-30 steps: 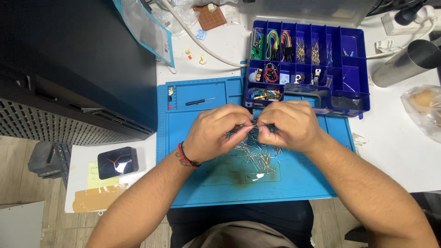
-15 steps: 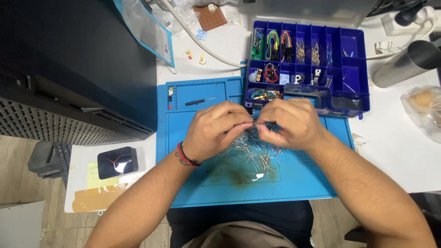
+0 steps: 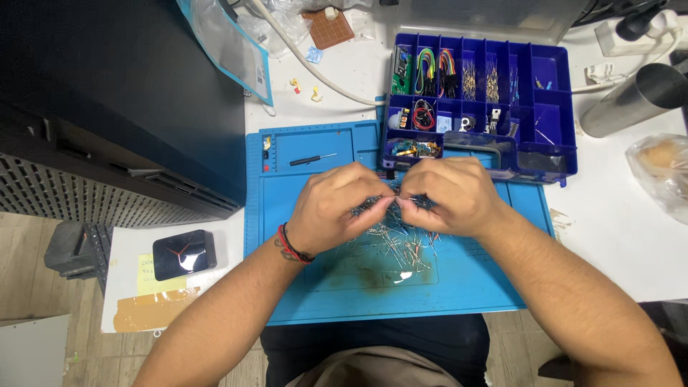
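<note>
both hands meet over the middle of a blue silicone work mat. left hand and right hand are curled, fingertips pinched together on a small bundle of thin-leaded components held between them; the exact grip under the fingers is hidden. the left wrist carries a red and black cord bracelet.

just below and between the hands, a loose heap of the same thin-leaded components lies spread on the mat, touching it.

beyond the hands, far side of the mat: a blue compartment box, lid open, with jumper wires, taped component strips and small parts in separate cells. its near edge sits just past the right hand's knuckles.

beyond the left hand, in the mat's upper tray: a small black screwdriver, lying flat, well apart from the fingers.

left of the left forearm, on the white table: a black square device resting partly on a yellow note.

far right of the right hand: a metal cylinder lying tilted, and a clear plastic bag near the table edge.
</note>
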